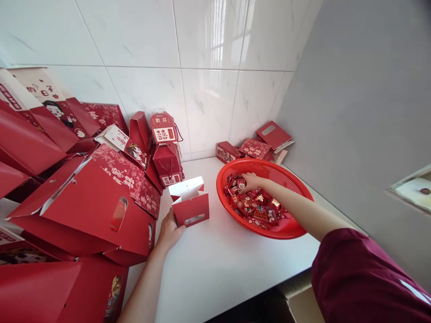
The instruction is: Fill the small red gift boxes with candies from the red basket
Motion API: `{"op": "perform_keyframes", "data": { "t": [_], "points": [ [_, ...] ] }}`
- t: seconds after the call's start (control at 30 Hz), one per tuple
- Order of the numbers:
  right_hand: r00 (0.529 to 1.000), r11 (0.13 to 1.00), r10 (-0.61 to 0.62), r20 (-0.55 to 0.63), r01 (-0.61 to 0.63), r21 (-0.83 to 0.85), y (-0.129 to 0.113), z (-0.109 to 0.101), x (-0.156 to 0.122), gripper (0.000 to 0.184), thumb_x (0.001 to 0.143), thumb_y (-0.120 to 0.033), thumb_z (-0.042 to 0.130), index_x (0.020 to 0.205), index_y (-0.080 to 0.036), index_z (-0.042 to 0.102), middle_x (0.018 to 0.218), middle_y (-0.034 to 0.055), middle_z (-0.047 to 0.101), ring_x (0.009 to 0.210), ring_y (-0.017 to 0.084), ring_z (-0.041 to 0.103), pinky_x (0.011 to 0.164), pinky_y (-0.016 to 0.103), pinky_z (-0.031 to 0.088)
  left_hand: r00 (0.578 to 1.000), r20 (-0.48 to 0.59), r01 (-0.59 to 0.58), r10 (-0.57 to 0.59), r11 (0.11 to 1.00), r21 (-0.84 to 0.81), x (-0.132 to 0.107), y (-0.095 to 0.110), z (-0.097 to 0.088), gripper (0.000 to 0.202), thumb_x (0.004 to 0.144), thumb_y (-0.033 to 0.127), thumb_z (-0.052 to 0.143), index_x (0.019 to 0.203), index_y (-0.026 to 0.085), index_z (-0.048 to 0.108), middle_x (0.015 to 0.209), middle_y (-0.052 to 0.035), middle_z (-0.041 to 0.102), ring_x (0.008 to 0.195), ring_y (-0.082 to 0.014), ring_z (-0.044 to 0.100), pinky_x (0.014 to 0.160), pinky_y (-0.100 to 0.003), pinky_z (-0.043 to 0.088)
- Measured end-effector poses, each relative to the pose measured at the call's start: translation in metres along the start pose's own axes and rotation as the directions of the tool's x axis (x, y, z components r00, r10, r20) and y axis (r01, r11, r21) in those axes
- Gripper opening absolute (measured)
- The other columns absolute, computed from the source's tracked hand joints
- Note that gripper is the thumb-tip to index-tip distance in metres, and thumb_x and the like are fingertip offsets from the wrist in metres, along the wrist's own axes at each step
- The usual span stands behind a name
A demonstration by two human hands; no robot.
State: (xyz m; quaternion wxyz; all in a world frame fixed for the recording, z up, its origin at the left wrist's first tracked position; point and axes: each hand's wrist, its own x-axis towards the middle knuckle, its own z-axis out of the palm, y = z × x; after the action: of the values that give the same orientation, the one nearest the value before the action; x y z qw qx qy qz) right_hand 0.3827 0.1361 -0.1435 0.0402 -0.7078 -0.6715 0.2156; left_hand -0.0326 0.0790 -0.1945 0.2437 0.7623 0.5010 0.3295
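A small open red gift box (190,204) with a white inside stands upright on the white counter (215,264). My left hand (170,231) grips its lower left corner. My right hand (249,182) reaches into a round red plastic basket (289,229) and closes on the red wrapped candies (257,207) heaped in it. Which candy the fingers hold is hidden.
Large flat red gift bags (97,211) pile up at the left. Small closed red boxes with cord handles (164,150) stand against the tiled wall. More flat red boxes (262,144) lie in the back corner. A grey wall runs along the right; a cardboard box (303,303) sits below the counter edge.
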Motion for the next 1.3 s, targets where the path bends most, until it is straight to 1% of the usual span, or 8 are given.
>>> {"op": "perform_keyframes", "data": {
  "t": [0.27, 0.43, 0.57, 0.8, 0.97, 1.07, 1.17, 1.3],
  "points": [
    [0.961, 0.969, -0.24, 0.141, 0.227, 0.103, -0.017, -0.033, -0.029, 0.045, 0.075, -0.055, 0.069, 0.105, -0.022, 0.07, 0.102, 0.0053, 0.072, 0.094, 0.023, 0.067, 0.086, 0.032, 0.051, 1.0, 0.024, 0.017, -0.017, 1.0, -0.002, 0.001, 0.003, -0.001, 0.066, 0.065, 0.011, 0.055, 0.129, 0.024, 0.044, 0.121, -0.0067, 0.063, 0.111, -0.028, 0.061, 0.089, -0.039, 0.052],
    [0.969, 0.959, -0.243, 0.053, 0.232, 0.161, -0.011, -0.056, -0.036, 0.055, 0.098, -0.056, 0.028, 0.117, -0.021, 0.066, 0.114, 0.0078, 0.069, 0.1, 0.017, 0.066, 0.09, 0.029, 0.05, 1.0, 0.022, 0.022, -0.022, 1.0, -0.006, 0.002, 0.005, 0.0, 0.067, 0.066, 0.012, 0.056, 0.13, 0.024, 0.043, 0.124, -0.0064, 0.061, 0.113, -0.0281, 0.06, 0.092, -0.039, 0.05],
    [0.997, 0.996, -0.083, -0.002, 0.083, 0.039, 0.009, -0.042, -0.022, 0.045, 0.086, -0.042, 0.059, 0.123, -0.017, 0.061, 0.128, 0.0119, 0.062, 0.116, 0.026, 0.059, 0.1, 0.036, 0.044, 0.999, 0.027, 0.04, -0.04, 0.999, 0.001, 0.0, 0.004, 0.001, 0.062, 0.067, 0.012, 0.056, 0.127, 0.023, 0.044, 0.121, -0.0072, 0.062, 0.109, -0.0274, 0.061, 0.089, -0.038, 0.05],
    [0.996, 0.993, 0.001, 0.092, 0.011, -0.122, 0.015, -0.013, -0.01, 0.081, 0.051, -0.028, 0.084, 0.127, -0.015, 0.059, 0.131, 0.0155, 0.059, 0.115, 0.034, 0.058, 0.096, 0.039, 0.047, 0.998, 0.029, 0.047, -0.047, 0.999, -0.002, -0.001, 0.006, 0.0, 0.072, 0.065, 0.01, 0.057, 0.134, 0.024, 0.041, 0.124, -0.007, 0.062, 0.112, -0.028, 0.06, 0.089, -0.038, 0.051],
    [0.991, 0.984, -0.085, 0.107, 0.1, -0.145, -0.001, -0.032, -0.028, 0.044, 0.056, -0.025, 0.081, 0.098, -0.02, 0.071, 0.102, 0.0054, 0.072, 0.093, 0.027, 0.067, 0.082, 0.032, 0.052, 0.998, 0.059, 0.018, -0.016, 0.999, -0.034, -0.005, 0.009, -0.002, 0.079, 0.063, 0.009, 0.057, 0.138, 0.026, 0.038, 0.133, -0.0067, 0.057, 0.12, -0.0278, 0.056, 0.092, -0.037, 0.05],
    [0.987, 0.976, -0.161, 0.009, 0.16, -0.15, -0.021, -0.054, -0.058, 0.019, 0.071, -0.019, 0.067, 0.089, -0.021, 0.071, 0.096, 0.0025, 0.072, 0.092, 0.023, 0.066, 0.084, 0.03, 0.05, 0.997, 0.076, 0.015, -0.012, 0.999, -0.031, -0.007, 0.009, -0.003, 0.075, 0.062, 0.009, 0.058, 0.134, 0.025, 0.043, 0.128, -0.007, 0.06, 0.116, -0.0281, 0.058, 0.091, -0.038, 0.051],
    [0.948, 0.966, -0.24, -0.209, 0.212, -0.148, -0.056, -0.064, -0.109, 0.025, 0.083, -0.012, 0.049, 0.098, -0.022, 0.067, 0.11, 0.0035, 0.068, 0.104, 0.022, 0.062, 0.092, 0.032, 0.046, 0.997, 0.079, 0.02, -0.018, 0.999, -0.027, -0.008, 0.007, -0.002, 0.071, 0.061, 0.009, 0.058, 0.13, 0.023, 0.047, 0.12, -0.0072, 0.063, 0.11, -0.0284, 0.06, 0.089, -0.04, 0.051],
    [0.713, 0.92, -0.32, -0.624, 0.39, -0.026, -0.116, -0.053, -0.186, 0.025, 0.093, -0.017, 0.045, 0.106, -0.027, 0.063, 0.111, 0.0031, 0.065, 0.099, 0.021, 0.063, 0.083, 0.035, 0.051, 0.997, 0.076, 0.012, -0.009, 0.999, -0.039, -0.009, 0.006, -0.001, 0.069, 0.061, 0.007, 0.057, 0.128, 0.023, 0.048, 0.125, -0.0078, 0.06, 0.115, -0.0293, 0.057, 0.092, -0.041, 0.049]
  ]
}}
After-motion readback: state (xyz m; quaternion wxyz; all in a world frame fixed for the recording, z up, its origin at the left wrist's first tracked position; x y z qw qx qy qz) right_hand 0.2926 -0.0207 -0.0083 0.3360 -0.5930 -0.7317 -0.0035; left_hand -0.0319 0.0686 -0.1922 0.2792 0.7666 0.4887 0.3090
